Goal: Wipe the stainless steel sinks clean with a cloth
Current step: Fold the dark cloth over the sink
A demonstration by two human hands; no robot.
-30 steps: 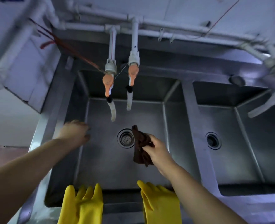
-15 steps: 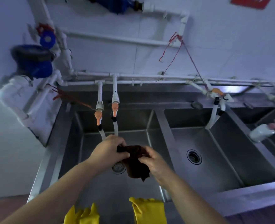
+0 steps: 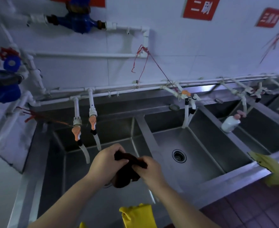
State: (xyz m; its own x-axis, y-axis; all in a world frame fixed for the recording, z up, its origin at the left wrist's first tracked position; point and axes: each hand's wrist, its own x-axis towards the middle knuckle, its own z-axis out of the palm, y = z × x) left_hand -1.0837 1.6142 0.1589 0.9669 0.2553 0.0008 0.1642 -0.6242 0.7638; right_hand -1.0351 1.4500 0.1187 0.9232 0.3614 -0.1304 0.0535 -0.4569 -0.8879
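A dark brown cloth [image 3: 124,176] hangs bunched over the left stainless steel sink [image 3: 56,165]. My left hand [image 3: 105,159] grips its upper left end and my right hand [image 3: 147,168] grips its upper right end, both closed tight. The cloth and hands hide most of this sink's drain. To the right lies the second sink [image 3: 206,150] with its open drain [image 3: 179,156], and a third sink [image 3: 266,129] further right.
Two orange-handled taps [image 3: 84,127] with hoses hang over the left sink's back. Yellow rubber gloves [image 3: 138,215] drape over the front rim. A yellow cloth [image 3: 270,168] lies on the rim at right. A white pump bottle [image 3: 230,123] stands on the divider.
My left hand came off the sink's left wall and took hold of the cloth beside my right hand. The view has tilted up and right, showing more sinks and wall.
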